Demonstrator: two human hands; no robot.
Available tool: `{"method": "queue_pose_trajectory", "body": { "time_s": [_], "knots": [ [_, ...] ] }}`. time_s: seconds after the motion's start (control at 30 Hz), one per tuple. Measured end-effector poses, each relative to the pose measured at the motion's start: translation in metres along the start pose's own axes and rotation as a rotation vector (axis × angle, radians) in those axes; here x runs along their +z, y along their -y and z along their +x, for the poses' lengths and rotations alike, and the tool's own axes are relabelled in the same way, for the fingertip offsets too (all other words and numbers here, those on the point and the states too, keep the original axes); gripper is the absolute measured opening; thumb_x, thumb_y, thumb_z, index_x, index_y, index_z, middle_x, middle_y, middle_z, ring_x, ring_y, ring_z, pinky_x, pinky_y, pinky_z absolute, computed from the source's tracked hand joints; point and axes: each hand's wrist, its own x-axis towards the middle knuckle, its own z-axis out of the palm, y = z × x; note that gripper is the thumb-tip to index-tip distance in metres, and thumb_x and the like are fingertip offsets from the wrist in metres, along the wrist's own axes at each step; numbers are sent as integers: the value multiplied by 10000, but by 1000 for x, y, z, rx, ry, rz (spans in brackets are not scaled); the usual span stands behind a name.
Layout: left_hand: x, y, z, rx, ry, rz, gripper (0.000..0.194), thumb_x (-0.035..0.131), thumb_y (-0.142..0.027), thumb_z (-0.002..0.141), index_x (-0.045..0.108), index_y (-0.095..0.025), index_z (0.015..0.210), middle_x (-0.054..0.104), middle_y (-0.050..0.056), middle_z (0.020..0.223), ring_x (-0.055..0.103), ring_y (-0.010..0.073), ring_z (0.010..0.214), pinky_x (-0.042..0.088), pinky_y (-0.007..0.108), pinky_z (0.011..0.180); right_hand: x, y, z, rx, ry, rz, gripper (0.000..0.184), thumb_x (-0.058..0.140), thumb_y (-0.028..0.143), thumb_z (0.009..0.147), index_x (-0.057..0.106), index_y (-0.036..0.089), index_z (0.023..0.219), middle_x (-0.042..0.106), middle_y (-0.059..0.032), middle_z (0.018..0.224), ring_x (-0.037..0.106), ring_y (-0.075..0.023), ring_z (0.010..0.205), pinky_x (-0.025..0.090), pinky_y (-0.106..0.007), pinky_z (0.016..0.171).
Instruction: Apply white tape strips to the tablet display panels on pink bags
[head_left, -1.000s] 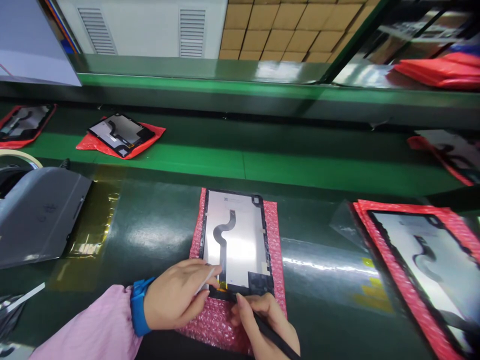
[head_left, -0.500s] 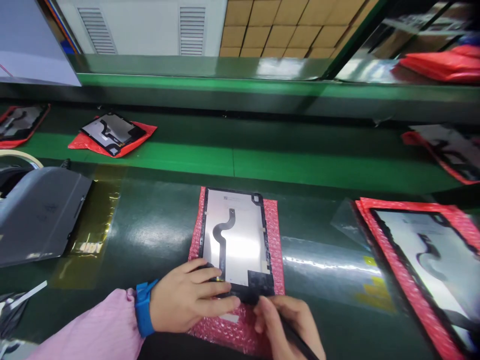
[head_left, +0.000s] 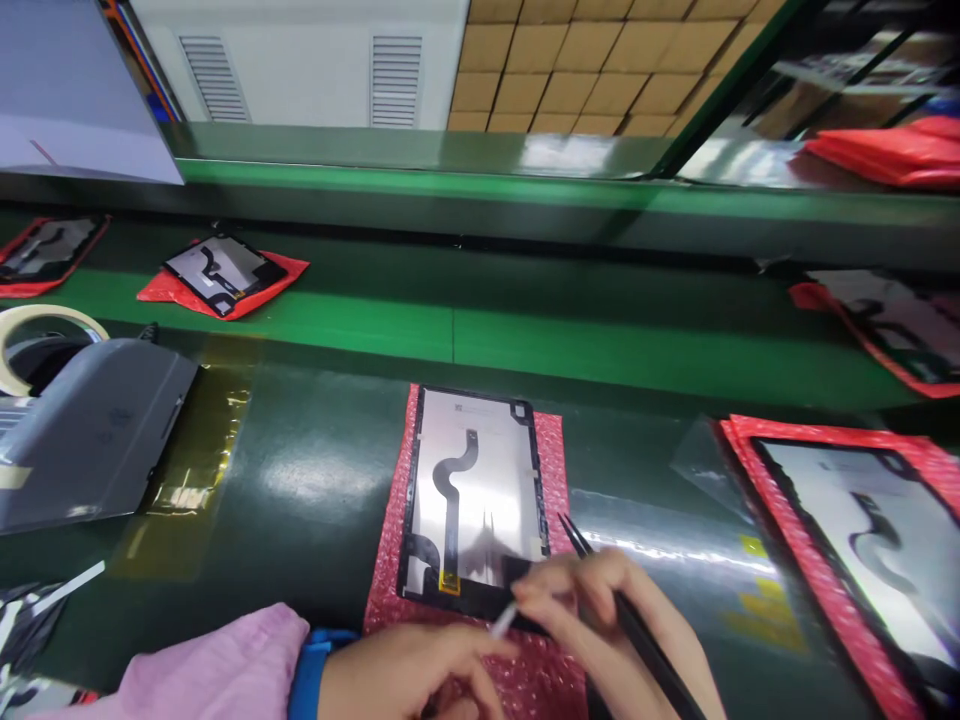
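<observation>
Both hands have come off the panel's lower edge since half a second ago, and the small white strip (head_left: 504, 621), then lying on the wrap, is now up between them. Closed around the black tweezers (head_left: 651, 640), the right hand (head_left: 615, 620) slants in from the lower right, palm inward, the tweezer tips pointing up and left beside the panel's right edge. Its thumb and forefinger meet the strip's upper end. Low and partly out of frame, the left hand (head_left: 409, 670) reaches rightward with bent fingers near the strip's other end; whether it grips anything cannot be told. Behind it are a blue wristband (head_left: 306, 675) and a pink sleeve (head_left: 217, 665). Just beyond the hands, the display panel (head_left: 495, 465) lies on red bubble wrap (head_left: 553, 465) on the green bench (head_left: 315, 480), its curved flex cable (head_left: 451, 520) uncovered.
</observation>
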Motion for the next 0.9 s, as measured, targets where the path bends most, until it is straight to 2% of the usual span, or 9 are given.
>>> {"method": "queue_pose_trajectory", "body": {
  "time_s": [0.1, 0.2, 0.3, 0.4, 0.47, 0.6, 0.73, 0.83, 0.9],
  "knots": [
    [-20, -20, -3, -5, -145, 393, 488, 471, -27, 792, 570, -194, 1240, 731, 42, 943, 645, 180, 826, 512, 293, 794, 7, 10, 50, -37, 185, -186, 462, 813, 430, 746, 399, 245, 661, 707, -13, 693, 691, -192, 681, 547, -293, 650],
    [-35, -23, -1, -73, -174, 802, 358, 548, -87, 823, 616, -190, 1160, 707, 58, 1002, 614, 230, 902, 484, 360, 824, 20, 3, 85, -67, 329, -254, 481, 749, 544, 769, 375, 255, 679, 725, -34, 729, 685, -200, 683, 520, -309, 629],
    [-45, -12, 4, -103, -243, 1055, 279, 546, -132, 910, 614, -179, 1176, 692, 68, 1102, 587, 242, 1003, 456, 364, 846, 29, -10, 101, -90, 336, -324, 501, 721, 595, 768, 352, 264, 698, 718, -26, 725, 673, -205, 683, 490, -323, 632],
    [-51, 1, 7, -18, -299, 1198, 215, 533, -183, 959, 625, -161, 1152, 653, 80, 1276, 543, 239, 1131, 426, 347, 880, 29, -20, 107, -64, 344, -364, 460, 707, 547, 795, 348, 269, 726, 735, -24, 771, 690, -223, 736, 486, -348, 685],
    [-52, 6, 7, 17, -308, 1247, 186, 552, -190, 954, 635, -156, 1117, 636, 70, 1330, 538, 228, 1138, 419, 339, 872, 28, -23, 108, -50, 344, -374, 439, 708, 503, 805, 343, 270, 736, 750, -25, 813, 699, -230, 762, 478, -357, 708],
    [-53, 7, 6, 62, -348, 1267, 165, 576, -161, 928, 642, -161, 1080, 651, 29, 1333, 565, 218, 1080, 430, 336, 831, 32, -24, 117, -105, 228, -468, 443, 706, 519, 805, 342, 271, 754, 742, -15, 806, 659, -217, 687, 449, -357, 684],
    [-53, 7, 6, 189, -380, 1254, 183, 510, -204, 975, 656, -147, 1072, 701, 49, 1213, 587, 223, 1065, 437, 346, 927, 32, -15, 130, -135, -54, -572, 404, 687, 543, 781, 390, 270, 804, 702, -6, 794, 641, -213, 672, 444, -353, 670],
    [-49, 13, 10, 326, -259, 1200, 301, 531, -301, 972, 632, -199, 1235, 625, 57, 1356, 509, 281, 1277, 352, 444, 1117, 14, -14, 123, -215, -227, -657, 349, 621, 557, 823, 433, 263, 846, 715, -64, 926, 670, -253, 810, 470, -387, 730],
    [-47, 19, 15, 331, -151, 1170, 456, 578, -421, 949, 549, -301, 1388, 458, 29, 1545, 333, 372, 1443, 286, 572, 1160, -9, -24, 106, -331, -250, -724, 339, 570, 574, 860, 458, 254, 862, 707, -136, 1095, 664, -299, 981, 485, -436, 814]
  ]
}}
